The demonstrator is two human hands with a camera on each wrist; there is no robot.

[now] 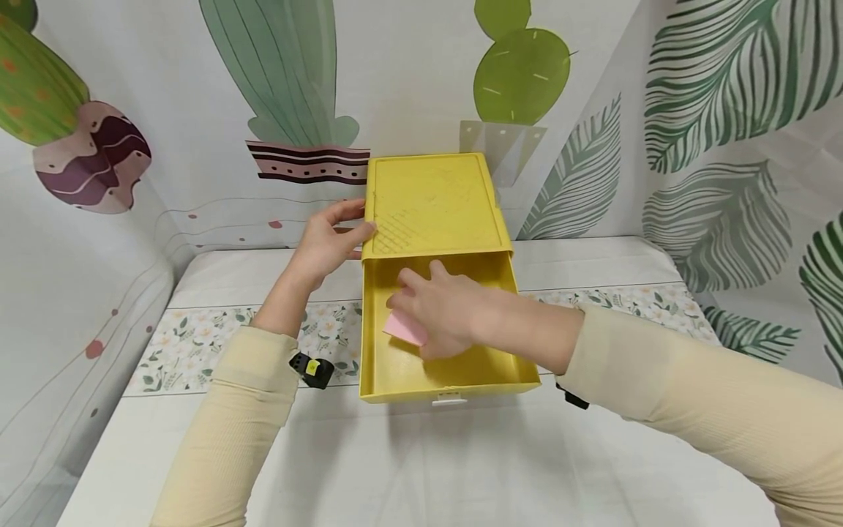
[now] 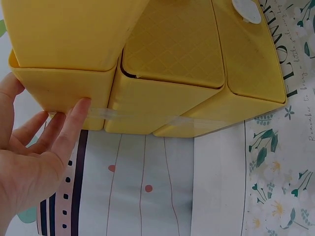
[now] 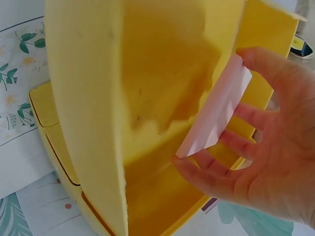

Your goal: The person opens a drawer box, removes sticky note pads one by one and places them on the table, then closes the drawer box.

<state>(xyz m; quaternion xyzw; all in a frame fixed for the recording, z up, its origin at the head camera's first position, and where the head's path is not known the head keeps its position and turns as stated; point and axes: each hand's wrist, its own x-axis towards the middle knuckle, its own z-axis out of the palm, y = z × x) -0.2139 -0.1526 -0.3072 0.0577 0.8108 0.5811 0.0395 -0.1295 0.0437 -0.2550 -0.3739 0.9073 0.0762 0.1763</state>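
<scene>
A yellow drawer unit (image 1: 435, 205) stands against the back wall, its drawer (image 1: 398, 375) pulled out toward me. Over the inside of this drawer, my right hand (image 1: 451, 311) holds a small pink paper pad (image 1: 405, 329). In the right wrist view, the pink pad (image 3: 219, 108) is pinched by its ends between thumb and fingers, tilted above the drawer floor. My left hand (image 1: 329, 241) rests at the unit's left side, thumb at the top edge. Its nearly straight fingers (image 2: 74, 123) touch the yellow side wall in the left wrist view.
A white handle (image 1: 450, 400) sits on the drawer's front. The table has a white cloth (image 1: 316, 454) with a floral band. Behind it hangs a fabric backdrop (image 1: 415, 80) printed with cacti and leaves. Clear tape (image 2: 138, 115) runs along the unit's side.
</scene>
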